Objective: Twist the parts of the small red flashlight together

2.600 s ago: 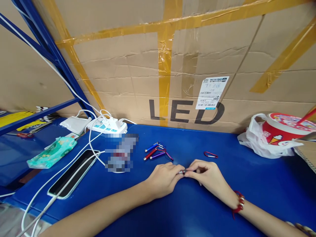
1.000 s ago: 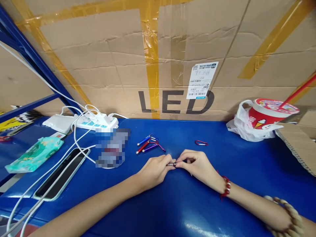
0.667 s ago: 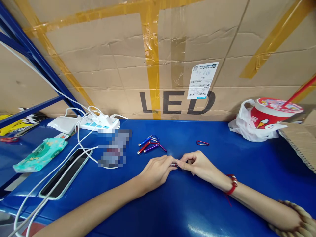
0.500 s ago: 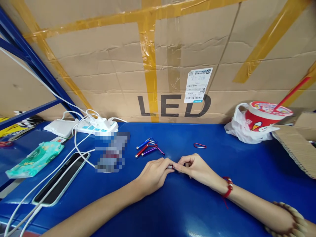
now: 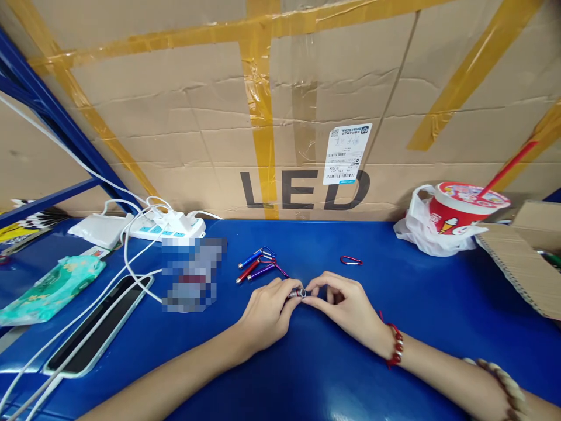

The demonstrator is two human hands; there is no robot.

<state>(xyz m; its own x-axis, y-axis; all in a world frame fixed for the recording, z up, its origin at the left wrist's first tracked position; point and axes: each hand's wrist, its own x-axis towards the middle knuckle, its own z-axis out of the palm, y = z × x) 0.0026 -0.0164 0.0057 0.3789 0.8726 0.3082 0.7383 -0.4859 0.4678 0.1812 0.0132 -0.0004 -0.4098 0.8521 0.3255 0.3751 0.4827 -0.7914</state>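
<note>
My left hand and my right hand meet fingertip to fingertip just above the blue table. Between them they pinch a small silver keychain flashlight, each hand gripping one end; most of it is hidden by the fingers. Behind my hands lie three finished keychain flashlights, one blue, one red and one purple, with clips attached. A loose red carabiner clip lies alone behind my right hand.
A phone on a white cable lies at the left, near a green tissue pack and a white power strip. A red cup in a plastic bag stands at the right beside a corrugated box. A big LED carton walls off the back.
Both hands stay pinched on the small flashlight and have shifted slightly left; the fingers have turned around it. The camera view has drifted.
</note>
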